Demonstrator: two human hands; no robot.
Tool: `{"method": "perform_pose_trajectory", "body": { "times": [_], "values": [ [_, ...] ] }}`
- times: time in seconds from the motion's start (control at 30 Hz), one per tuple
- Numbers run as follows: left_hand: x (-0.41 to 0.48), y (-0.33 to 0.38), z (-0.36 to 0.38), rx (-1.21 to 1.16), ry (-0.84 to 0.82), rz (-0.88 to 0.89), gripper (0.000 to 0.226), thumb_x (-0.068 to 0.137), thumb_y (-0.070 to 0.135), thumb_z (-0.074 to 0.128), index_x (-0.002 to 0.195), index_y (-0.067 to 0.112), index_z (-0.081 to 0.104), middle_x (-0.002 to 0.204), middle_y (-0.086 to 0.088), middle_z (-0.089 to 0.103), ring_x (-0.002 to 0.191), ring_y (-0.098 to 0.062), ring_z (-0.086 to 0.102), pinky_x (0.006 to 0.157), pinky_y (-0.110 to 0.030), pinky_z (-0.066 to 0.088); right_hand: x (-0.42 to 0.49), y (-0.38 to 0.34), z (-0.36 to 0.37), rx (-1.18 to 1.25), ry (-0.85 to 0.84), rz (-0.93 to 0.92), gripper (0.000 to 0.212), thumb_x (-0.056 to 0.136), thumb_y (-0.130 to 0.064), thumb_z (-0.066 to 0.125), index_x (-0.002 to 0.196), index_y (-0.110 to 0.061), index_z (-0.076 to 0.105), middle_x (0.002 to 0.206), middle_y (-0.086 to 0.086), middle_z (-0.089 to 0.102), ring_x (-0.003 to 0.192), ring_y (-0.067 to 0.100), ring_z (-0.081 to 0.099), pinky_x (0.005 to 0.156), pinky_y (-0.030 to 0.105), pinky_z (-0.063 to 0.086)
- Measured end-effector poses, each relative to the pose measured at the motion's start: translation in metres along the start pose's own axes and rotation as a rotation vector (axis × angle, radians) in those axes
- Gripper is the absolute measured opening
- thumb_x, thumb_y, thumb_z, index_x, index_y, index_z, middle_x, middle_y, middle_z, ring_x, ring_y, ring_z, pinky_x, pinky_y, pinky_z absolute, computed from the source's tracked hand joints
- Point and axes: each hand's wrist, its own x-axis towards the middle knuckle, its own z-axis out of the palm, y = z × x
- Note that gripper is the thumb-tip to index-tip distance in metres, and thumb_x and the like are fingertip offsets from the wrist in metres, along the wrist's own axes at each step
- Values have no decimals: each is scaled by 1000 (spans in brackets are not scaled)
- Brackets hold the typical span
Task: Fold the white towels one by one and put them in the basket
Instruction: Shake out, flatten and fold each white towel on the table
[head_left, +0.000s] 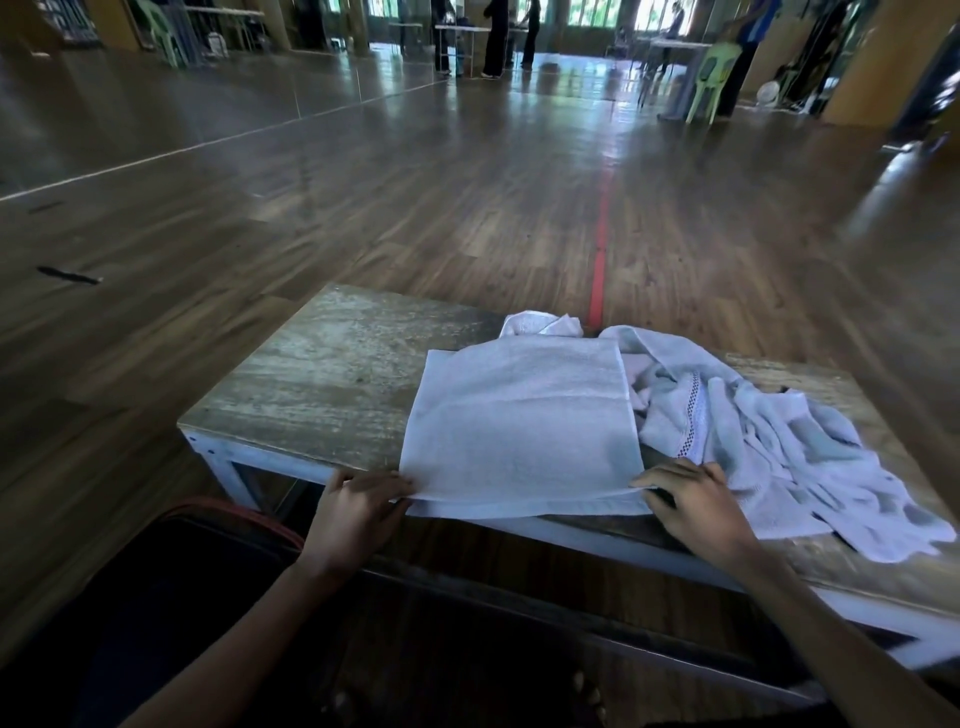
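Observation:
A white towel (524, 415) lies folded flat on the low wooden table (322, 384), its near edge hanging slightly over the table's front. My left hand (358, 512) pinches the towel's near left corner. My right hand (696, 499) grips the near right corner. To the right a heap of crumpled white towels (769, 447) spreads across the table, and another bunched piece (540, 325) shows behind the folded towel. The dark basket (197, 566) with a reddish rim sits at the lower left, below my left arm, its inside too dark to see.
The table's left half is bare worn wood. A wide wooden floor with a red line (600, 260) stretches beyond. People, tables and a green plastic chair (714, 73) stand far at the back of the hall.

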Motion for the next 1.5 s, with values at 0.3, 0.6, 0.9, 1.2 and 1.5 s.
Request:
{"method": "perform_pose_trajectory", "body": {
  "times": [0.3,0.6,0.9,1.2,1.5],
  "values": [
    [-10,12,15,95,66,66,33,76,45,61,96,21,71,110,6,69,101,-13,64,81,-35,40,-10,13,9,27,-103,-39,17,80,-44,58,92,-36,66,98,-24,62,100,9,56,82,31,30],
    [-10,25,30,159,145,-6,28,77,40,65,97,21,65,105,6,65,99,-18,59,90,-42,32,-9,17,10,-3,-91,-68,22,81,-47,61,94,-32,68,90,-20,62,100,9,53,81,26,25],
    [-9,38,30,59,204,140,7,81,24,69,88,22,69,96,10,67,92,-13,61,85,-34,34,-5,11,8,-4,-62,-113,14,79,-36,62,89,-31,70,85,-17,64,94,10,57,82,21,25],
    [6,38,26,-13,171,50,13,86,24,59,91,20,70,91,9,69,82,-13,60,72,-33,39,-1,22,6,81,-171,-85,22,82,-13,69,100,-25,69,89,-17,62,94,16,59,85,40,47],
    [3,43,19,-43,234,109,10,87,19,63,95,19,70,93,9,67,85,-11,61,72,-33,41,-1,10,-18,50,58,-164,24,90,-29,43,90,-17,65,89,-8,64,83,11,58,73,34,37]
  ]
}}
